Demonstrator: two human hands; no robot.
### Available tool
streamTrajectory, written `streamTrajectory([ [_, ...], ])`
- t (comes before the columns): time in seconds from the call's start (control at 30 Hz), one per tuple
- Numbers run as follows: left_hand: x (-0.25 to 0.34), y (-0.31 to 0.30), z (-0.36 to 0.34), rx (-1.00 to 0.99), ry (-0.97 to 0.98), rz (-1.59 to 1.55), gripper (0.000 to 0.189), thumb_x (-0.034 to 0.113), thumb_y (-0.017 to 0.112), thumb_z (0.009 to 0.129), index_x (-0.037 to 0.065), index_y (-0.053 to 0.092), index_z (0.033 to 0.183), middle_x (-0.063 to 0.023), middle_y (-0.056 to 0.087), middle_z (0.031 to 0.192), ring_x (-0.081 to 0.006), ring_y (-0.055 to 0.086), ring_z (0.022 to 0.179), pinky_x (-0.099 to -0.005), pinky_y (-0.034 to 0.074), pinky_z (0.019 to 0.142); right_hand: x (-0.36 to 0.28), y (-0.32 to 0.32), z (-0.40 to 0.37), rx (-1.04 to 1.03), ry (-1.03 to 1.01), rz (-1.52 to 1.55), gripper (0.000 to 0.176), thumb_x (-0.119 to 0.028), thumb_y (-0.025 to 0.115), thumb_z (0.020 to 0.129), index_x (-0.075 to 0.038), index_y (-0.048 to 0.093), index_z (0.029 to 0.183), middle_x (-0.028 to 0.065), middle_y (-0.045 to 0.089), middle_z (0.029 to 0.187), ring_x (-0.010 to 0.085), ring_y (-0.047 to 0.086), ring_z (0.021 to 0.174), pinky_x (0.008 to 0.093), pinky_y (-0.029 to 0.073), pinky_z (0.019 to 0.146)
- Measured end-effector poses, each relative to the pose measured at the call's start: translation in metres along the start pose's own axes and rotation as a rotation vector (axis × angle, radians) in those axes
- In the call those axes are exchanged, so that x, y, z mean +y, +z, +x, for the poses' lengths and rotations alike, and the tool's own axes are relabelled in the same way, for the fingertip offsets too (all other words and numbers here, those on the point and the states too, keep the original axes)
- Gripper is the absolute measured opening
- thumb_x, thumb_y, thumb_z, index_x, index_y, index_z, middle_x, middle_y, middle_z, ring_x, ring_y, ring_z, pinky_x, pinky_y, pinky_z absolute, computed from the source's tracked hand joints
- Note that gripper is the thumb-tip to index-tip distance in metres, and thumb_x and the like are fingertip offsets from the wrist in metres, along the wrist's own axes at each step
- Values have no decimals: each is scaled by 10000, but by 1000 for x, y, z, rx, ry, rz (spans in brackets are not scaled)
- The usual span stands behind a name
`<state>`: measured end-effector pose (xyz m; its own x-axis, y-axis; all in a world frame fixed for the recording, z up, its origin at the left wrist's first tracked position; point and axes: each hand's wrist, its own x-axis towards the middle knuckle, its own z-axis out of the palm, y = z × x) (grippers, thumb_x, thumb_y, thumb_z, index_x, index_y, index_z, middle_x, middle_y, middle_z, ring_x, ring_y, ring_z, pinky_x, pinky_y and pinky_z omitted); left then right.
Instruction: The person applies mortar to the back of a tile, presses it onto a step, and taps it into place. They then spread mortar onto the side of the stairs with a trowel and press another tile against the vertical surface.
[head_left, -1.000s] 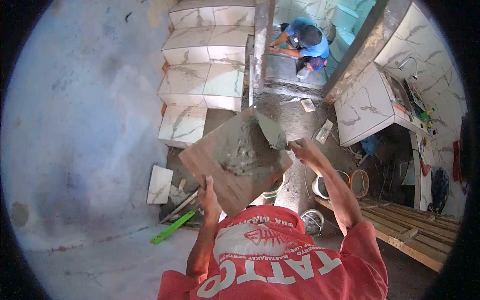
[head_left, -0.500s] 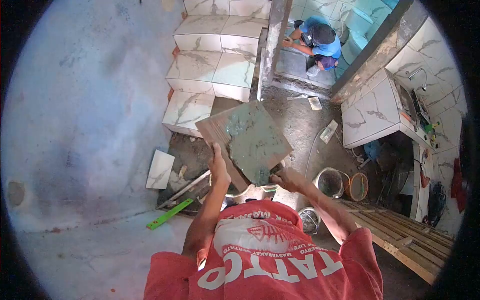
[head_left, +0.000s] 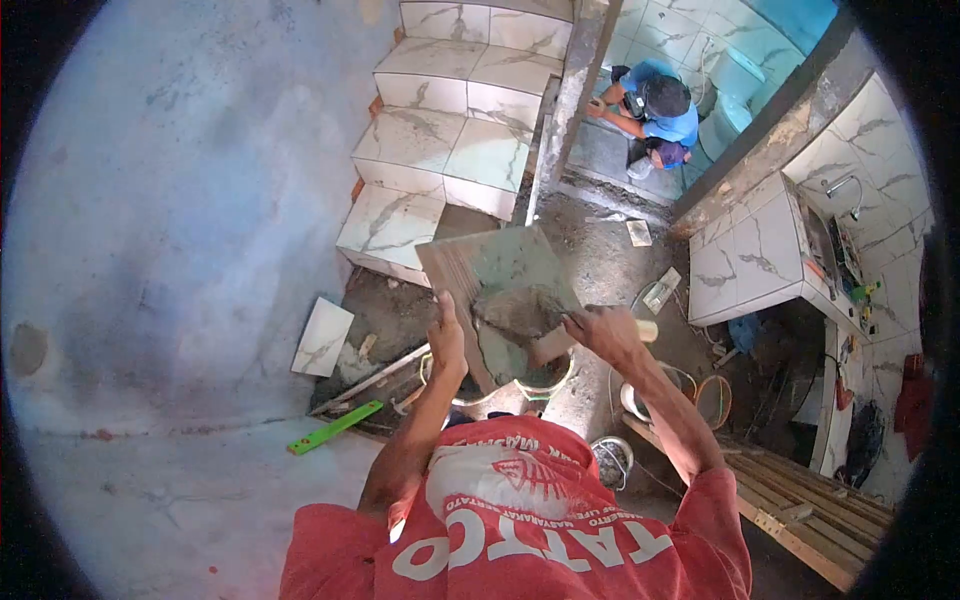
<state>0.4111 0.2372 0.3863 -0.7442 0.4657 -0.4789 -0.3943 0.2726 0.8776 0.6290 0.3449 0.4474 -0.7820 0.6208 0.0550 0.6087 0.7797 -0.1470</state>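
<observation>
My left hand [head_left: 449, 335] grips the left edge of a square tile [head_left: 449, 268], thumb along its side. The ridged back of the tile faces up, with wet grey mortar [head_left: 508, 255] spread over much of it. In my right hand [head_left: 607, 333] is a trowel, its pale handle [head_left: 648, 331] sticking out past the fist. The trowel's blade lies over the mortar on the lower right part of the tile; motion blurs its outline. Below the tile, the rim of a bucket [head_left: 549, 388] partly shows.
Marble-patterned tiled steps [head_left: 408, 138] rise ahead. A loose tile [head_left: 322, 338] and a green level [head_left: 335, 427] lie at left. Another person [head_left: 662, 110] crouches in the doorway by a toilet. A wooden slatted frame [head_left: 800, 500] and a small bucket [head_left: 612, 462] are at right.
My right hand has come up and right, bringing the trowel over the mortar. The mortar's surface now looks disturbed there. The view has shifted slightly.
</observation>
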Motion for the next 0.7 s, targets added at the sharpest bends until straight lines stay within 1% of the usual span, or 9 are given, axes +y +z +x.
streamTrajectory([
  [0.03, 0, -1, -2, 5, 7, -11, 714, 605, 466, 791, -84, 571, 950, -135, 558, 856, -192, 487, 814, -367, 404, 710, 4, 4, 12, 52, -103, -47, 356, -366, 483, 840, -81, 606, 665, 131, 587, 599, 299, 583, 535, 400, 454, 480],
  [0.1, -3, -4, -11, -3, 30, 103, 708, 617, 441, 796, -80, 555, 738, -86, 477, 643, -181, 409, 645, -379, 359, 595, 10, 15, 32, 62, -99, -52, 364, -373, 483, 841, -81, 603, 659, 133, 584, 596, 303, 582, 535, 405, 453, 480],
  [0.2, -3, -8, -19, -85, 168, 66, 685, 613, 444, 796, -51, 491, 635, -51, 412, 583, -160, 370, 597, -354, 331, 536, 22, 7, 62, 74, -61, -78, 383, -390, 480, 840, -78, 600, 654, 140, 584, 600, 317, 580, 540, 414, 454, 486],
  [0.27, -4, -10, -17, -103, 145, 91, 669, 601, 450, 802, -44, 484, 625, -38, 414, 586, -150, 365, 598, -340, 325, 530, 30, -1, 76, 72, -33, -96, 394, -401, 478, 839, -75, 599, 654, 145, 586, 607, 326, 580, 545, 418, 456, 492],
  [0.37, 2, -6, -22, -128, 174, 91, 628, 563, 464, 818, -27, 464, 604, -8, 408, 586, -129, 352, 593, -318, 313, 515, 39, -14, 84, 99, 164, -109, 369, -408, 470, 835, -94, 622, 715, 160, 590, 621, 334, 583, 559, 438, 461, 511],
  [0.47, 9, -8, -17, -155, 188, 102, 580, 511, 480, 837, -13, 445, 592, 14, 400, 585, -115, 345, 591, -306, 307, 508, 43, -29, 78, 33, 122, 40, 378, -414, 473, 833, -88, 628, 719, 175, 582, 633, 350, 581, 620, 445, 459, 567],
  [0.53, 11, -8, -15, -192, 155, 140, 557, 485, 488, 845, -9, 440, 590, 19, 402, 588, -110, 345, 595, -303, 307, 510, 39, -43, 81, -118, 95, 167, 384, -421, 482, 824, -83, 634, 721, 176, 585, 654, 366, 574, 656, 443, 457, 606],
  [0.6, 21, -7, -17, -230, 267, 137, 536, 460, 497, 850, 2, 430, 580, 19, 394, 583, -105, 343, 594, -300, 305, 506, 25, -55, 84, -217, -114, 257, 423, -438, 503, 811, -37, 613, 737, 210, 561, 652, 382, 554, 626, 452, 426, 571],
  [0.7, 36, -10, -29, -246, 226, 250, 527, 447, 499, 854, 12, 427, 566, 19, 387, 581, -106, 347, 595, -305, 309, 507, 31, -27, 103, -48, -225, 143, 374, -413, 491, 819, -83, 642, 731, 175, 602, 697, 368, 578, 661, 441, 460, 604],
])
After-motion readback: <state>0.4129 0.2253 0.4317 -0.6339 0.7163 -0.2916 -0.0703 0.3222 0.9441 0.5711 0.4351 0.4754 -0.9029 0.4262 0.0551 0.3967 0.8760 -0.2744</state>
